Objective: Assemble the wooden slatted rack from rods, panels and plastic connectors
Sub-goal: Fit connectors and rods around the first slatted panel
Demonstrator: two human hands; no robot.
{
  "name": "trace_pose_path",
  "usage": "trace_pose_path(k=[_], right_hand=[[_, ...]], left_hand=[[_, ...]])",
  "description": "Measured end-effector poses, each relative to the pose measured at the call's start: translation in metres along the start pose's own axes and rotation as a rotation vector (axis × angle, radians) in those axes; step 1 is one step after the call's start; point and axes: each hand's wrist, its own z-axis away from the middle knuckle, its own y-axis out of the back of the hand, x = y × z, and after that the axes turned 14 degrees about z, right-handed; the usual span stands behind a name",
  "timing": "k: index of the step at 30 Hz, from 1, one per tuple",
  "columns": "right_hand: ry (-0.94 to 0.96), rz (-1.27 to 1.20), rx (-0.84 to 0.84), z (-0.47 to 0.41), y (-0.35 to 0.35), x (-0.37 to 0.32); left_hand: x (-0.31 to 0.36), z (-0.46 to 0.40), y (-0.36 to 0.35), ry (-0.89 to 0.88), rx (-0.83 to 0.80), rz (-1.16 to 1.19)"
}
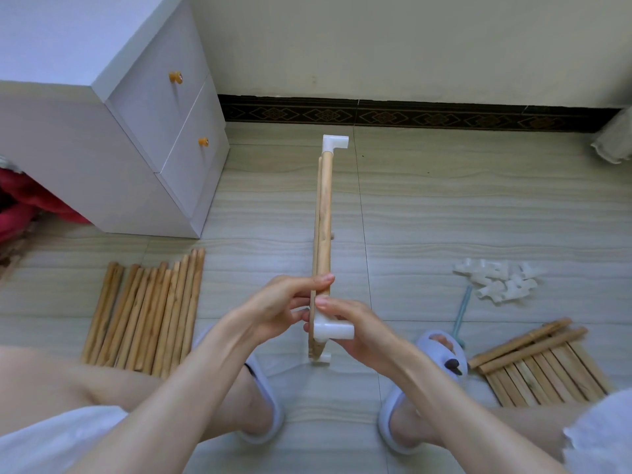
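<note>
While my left hand (273, 302) grips the round wooden rod (325, 213), my right hand (355, 323) clasps its white plastic corner connector (333, 330).

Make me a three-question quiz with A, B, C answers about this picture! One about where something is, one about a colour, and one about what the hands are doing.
1. Where is the heap of loose plastic connectors?
A. on the floor at the right
B. on the cabinet
C. in a drawer

2. What colour are the cabinet knobs?
A. blue
B. orange
C. black

3. What is the right hand doing?
A. resting on the floor
B. lifting a slipper
C. gripping a white connector at the panel's near end

Answers: 1 A, they lie on the tiles beyond the right foot. 2 B, both knobs look orange. 3 C, its fingers wrap the connector while the left hand steadies the panel.
</note>
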Motion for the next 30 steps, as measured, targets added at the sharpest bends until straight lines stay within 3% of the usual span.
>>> trace_pose_path(k=[12, 16, 20, 25, 28, 30], right_hand=[[-0.007, -0.049, 0.023, -0.002, 0.0, 0.0], [-0.005, -0.046, -0.021, 0.0, 0.0, -0.001], [-0.009, -0.147, 0.027, 0.0, -0.004, 0.01], [-0.319, -0.083, 0.491, -0.001, 0.02, 0.037], [-0.543, -0.066, 0.46, 0.006, 0.021, 0.05], [-0.568, -0.256, 0.396, 0.003, 0.021, 0.052]], left_hand=[[0.0, 0.001, -0.006, -0.017, 0.002, 0.036], [-0.001, 0.003, 0.001, -0.045, -0.055, -0.047], [-0.001, 0.004, 0.007, -0.098, 0.04, -0.164], [0.012, 0.0, 0.02, -0.117, 0.15, 0.155], [0.012, -0.003, 0.022, -0.085, 0.079, 0.296], [0.004, -0.006, 0.02, -0.071, 0.005, 0.378]])
